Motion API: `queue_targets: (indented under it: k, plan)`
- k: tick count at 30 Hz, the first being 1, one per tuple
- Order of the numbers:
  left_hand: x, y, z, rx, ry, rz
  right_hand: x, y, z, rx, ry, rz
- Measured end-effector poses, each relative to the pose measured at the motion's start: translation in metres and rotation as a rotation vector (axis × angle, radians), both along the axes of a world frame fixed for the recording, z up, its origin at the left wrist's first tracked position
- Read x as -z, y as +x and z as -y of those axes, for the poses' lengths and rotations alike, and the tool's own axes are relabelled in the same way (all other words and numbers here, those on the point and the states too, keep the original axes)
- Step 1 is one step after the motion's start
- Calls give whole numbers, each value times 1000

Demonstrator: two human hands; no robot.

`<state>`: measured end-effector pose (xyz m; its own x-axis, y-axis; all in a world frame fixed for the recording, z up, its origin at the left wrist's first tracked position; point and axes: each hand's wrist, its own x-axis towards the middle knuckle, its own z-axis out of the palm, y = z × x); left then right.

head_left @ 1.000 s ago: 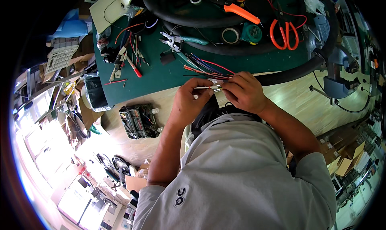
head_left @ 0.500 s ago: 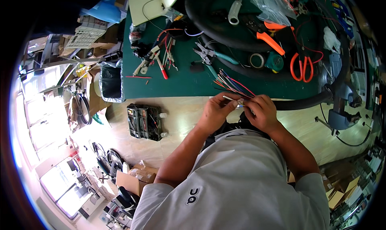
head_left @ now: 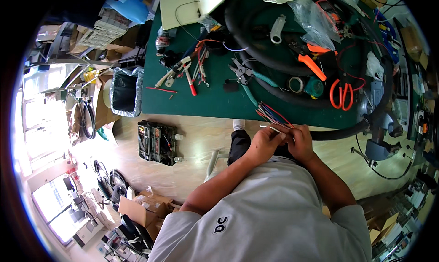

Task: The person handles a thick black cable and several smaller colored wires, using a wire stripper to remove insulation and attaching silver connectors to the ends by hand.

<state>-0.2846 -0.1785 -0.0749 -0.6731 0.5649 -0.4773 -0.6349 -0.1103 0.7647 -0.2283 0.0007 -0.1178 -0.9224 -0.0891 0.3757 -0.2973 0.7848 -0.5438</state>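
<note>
Close to the front edge of the green table, my two hands meet in front of my body. A bundle of thin multicoloured wires point(head_left: 270, 115) fans out just beyond the fingers. My left hand point(head_left: 264, 145) pinches a thin white wire-like piece point(head_left: 276, 130) between thumb and fingers. Beside it, my right hand point(head_left: 301, 142) is closed on the wires, its fingertips almost touching the left ones. Exactly where the wires end is hidden by the fingers. A thick black sleeved cable point(head_left: 336, 135) runs from beside my right hand towards the right.
On the green table point(head_left: 192, 105) lie cutting pliers point(head_left: 242, 72), red-handled scissors point(head_left: 341, 96), a tape roll point(head_left: 296, 84), an orange-handled tool point(head_left: 312, 67) and loose cable ends point(head_left: 201, 74). A lined bin point(head_left: 125, 95) stands left; an open toolbox point(head_left: 157, 143) is on the floor.
The view has shifted slightly, and the table sits a little differently in it. My hands have drawn closer together, the left turning inward over the wires. My leg now shows below the table edge.
</note>
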Motion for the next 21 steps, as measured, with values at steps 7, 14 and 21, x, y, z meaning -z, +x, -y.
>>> queue_targets:
  k: [7,14,21]
  plan:
    - [-13,11,33,-76,32,52,-12,9,9,38,-237,-13]
    - [4,27,59,-266,-81,219,-70,-21,23,-1,-240,-226]
    - [-26,-5,46,-338,-105,-18,-119,-91,38,5,-109,-403]
